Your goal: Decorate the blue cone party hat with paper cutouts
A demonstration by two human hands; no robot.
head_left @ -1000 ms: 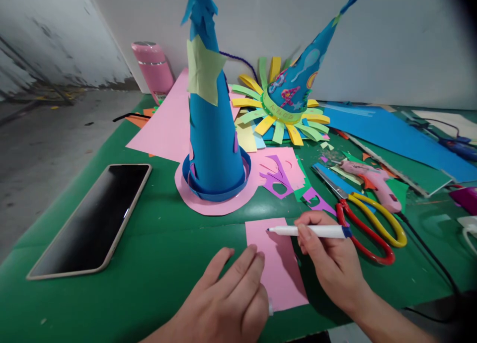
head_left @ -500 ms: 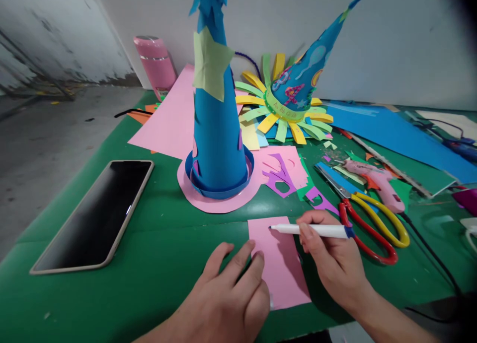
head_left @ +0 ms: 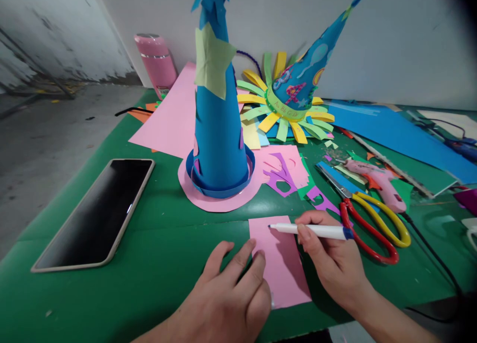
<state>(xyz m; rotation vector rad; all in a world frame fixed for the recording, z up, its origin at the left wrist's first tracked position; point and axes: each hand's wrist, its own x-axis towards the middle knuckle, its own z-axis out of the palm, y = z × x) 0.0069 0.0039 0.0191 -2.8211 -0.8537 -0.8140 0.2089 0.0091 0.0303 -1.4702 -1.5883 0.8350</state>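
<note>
A small rectangular sheet of pink paper (head_left: 285,278) lies on the green table in front of me. My left hand (head_left: 227,293) rests at its left edge, palm down and fingers spread, with fingertips on the paper. Between the thumb and fingers of my right hand (head_left: 331,258) is a white marker (head_left: 318,231) with a dark blue end. Its tip points left, at the upper part of the paper; whether it touches I cannot tell. Just behind stands a tall blue paper cone hat (head_left: 219,134) with a light green star and a round pink brim.
Red-and-yellow scissors (head_left: 372,219) and a pink glue gun (head_left: 380,181) lie at the right among paper scraps. A phone (head_left: 95,214) lies at the left. Farther back are a second decorated cone hat (head_left: 301,75), a pink bottle (head_left: 155,65) and blue sheets (head_left: 402,134).
The view has shifted very slightly. Both hands, the marker and the pink paper keep practically the same positions.
</note>
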